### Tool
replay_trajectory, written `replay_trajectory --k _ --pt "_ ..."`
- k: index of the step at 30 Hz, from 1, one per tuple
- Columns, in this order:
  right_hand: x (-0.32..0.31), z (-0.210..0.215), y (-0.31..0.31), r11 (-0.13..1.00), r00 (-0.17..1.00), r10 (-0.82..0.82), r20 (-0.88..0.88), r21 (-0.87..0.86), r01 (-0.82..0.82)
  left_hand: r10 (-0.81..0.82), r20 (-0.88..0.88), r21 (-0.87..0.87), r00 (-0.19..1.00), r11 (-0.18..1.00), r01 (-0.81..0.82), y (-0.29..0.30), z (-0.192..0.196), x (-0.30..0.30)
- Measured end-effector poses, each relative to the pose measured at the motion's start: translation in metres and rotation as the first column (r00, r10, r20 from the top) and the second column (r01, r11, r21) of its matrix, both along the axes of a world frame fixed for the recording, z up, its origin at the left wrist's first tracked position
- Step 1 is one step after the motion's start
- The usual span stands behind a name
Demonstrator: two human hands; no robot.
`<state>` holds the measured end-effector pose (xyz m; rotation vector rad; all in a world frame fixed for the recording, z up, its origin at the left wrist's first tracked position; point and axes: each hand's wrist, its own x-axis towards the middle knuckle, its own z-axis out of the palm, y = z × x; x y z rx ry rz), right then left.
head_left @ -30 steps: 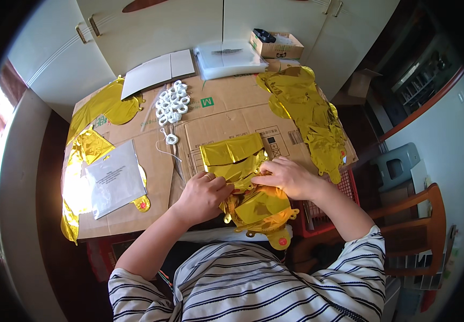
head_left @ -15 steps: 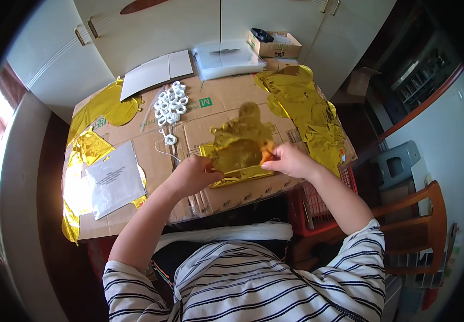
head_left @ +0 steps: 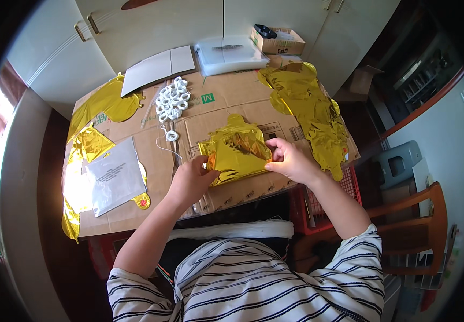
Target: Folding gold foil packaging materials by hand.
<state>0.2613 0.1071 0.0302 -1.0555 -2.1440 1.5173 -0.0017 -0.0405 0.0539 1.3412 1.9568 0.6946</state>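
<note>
**Gold foil balloon held flat between two hands at the near edge**

Gold foil shapes (head_left: 90,115) lie crumpled along the worktop's left edge, some hanging over its near-left corner, with a clear plastic packet (head_left: 115,174) resting on them. Brown flattened cardboard (head_left: 232,96) covers the whole worktop. Toward the far edge sit a grey folded card (head_left: 159,67), a heap of white ribbon coils (head_left: 172,99) and a clear plastic bag (head_left: 226,53); a thin white string trails from the coils toward the near side.

Bare cardboard lies open between the packet and the left hand (head_left: 191,180). That hand's grip is clenched on the left edge of a gold foil balloon (head_left: 237,153), thumb on top. The balloon lies near the middle of the near edge, its tab pointing to the far side. The right hand (head_left: 288,161) pinches the balloon's right edge with its fingertips.

Just right of that hand, a long pile of gold foil (head_left: 309,107) runs along the right edge from the far-right corner, where a small cardboard box (head_left: 277,40) stands. A red crate (head_left: 309,206) sits below the near-right corner.
</note>
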Motion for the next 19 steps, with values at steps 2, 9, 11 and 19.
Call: replay_trajectory --k 2,9,11,19 --pt "-0.003 -0.001 -0.004 0.997 0.998 -0.041 0.037 0.06 0.039 0.035 0.006 0.04 0.999 0.999 -0.035 -0.004 -0.002 0.001" --pt "-0.006 -0.002 -0.005 0.99 0.995 -0.07 0.075 0.125 0.061 0.041 0.131 0.046 0.99 0.998 -0.048 -0.022 0.005 -0.002" --pt "-0.007 -0.002 -0.006 0.991 0.995 -0.065 0.079 0.119 0.055 0.06 0.122 0.007 0.991 0.998 -0.062 -0.025 0.002 -0.001" --pt "-0.003 -0.004 -0.006 0.994 0.991 -0.103 0.08 0.056 0.099 0.111 0.096 -0.023 0.989 0.994 -0.11 -0.026 -0.004 0.002"
